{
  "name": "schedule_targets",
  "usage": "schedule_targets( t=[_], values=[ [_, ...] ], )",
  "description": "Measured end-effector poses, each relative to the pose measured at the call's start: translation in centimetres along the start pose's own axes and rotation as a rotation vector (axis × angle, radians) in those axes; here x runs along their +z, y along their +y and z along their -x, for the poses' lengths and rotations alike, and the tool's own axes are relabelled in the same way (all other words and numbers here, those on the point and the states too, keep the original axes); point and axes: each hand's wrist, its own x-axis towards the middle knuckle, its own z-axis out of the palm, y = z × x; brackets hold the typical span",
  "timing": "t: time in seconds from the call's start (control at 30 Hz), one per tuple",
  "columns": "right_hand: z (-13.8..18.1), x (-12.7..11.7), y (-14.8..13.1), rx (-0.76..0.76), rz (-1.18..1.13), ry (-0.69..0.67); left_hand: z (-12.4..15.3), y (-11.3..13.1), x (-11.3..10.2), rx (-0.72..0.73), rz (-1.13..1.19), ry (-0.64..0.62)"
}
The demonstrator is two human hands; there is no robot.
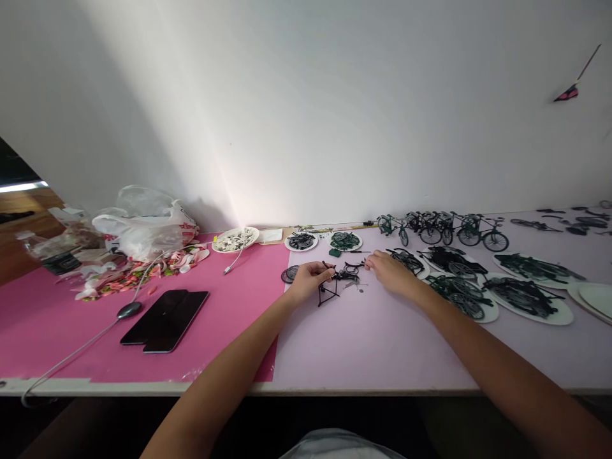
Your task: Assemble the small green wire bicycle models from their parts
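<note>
In front of the round white plate [359,245] of dark green pieces [345,240], the left hand [308,280] pinched a thin black miniature bicycle frame [328,299] whose swing could have scattered small grey parts [361,291]; the right hand's [389,273] hold was unclear.

Both bare arms reach forward from the lower corners and slant inward, the left arm [234,370] rising toward the right and the right arm [482,350] toward the left, so that the hands come near each other without touching. The left hand [310,282] is bent into a pinch, thumb and fingertips drawn close together and pointing right. The right hand [389,273] curls with its fingertips toward the left hand, its wrist roughly in line with the forearm; its exact grip is too small to tell.
</note>
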Motion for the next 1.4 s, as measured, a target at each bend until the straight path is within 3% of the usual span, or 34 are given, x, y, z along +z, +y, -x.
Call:
schedule_targets(
  t=[0.13, 0.3, 0.7, 1.1, 1.4],
  values=[
    [0.1, 0.2, -1.5, 0.043, -0.203, 0.069, -0.2, -0.2, 0.0, -0.004, 0.01, 0.0],
    [0.4, 1.3, -2.8, 0.065, -0.249, 0.091, -0.3, -0.5, 0.0, 0.003, 0.014, -0.005],
    [-0.2, 2.1, -1.6, 0.032, -0.245, 0.088, -0.3, -0.6, 0.0, -0.019, 0.043, -0.007],
    [-0.6, 2.2, -0.9, -0.019, -0.158, 0.215, 0.1, 0.2, 0.1, 0.002, -0.002, 0.005],
    [0.0, 2.3, -2.9, 0.005, -0.25, 0.072, 0.2, 0.4, 0.1, -0.003, -0.01, 0.004]
  ],
)
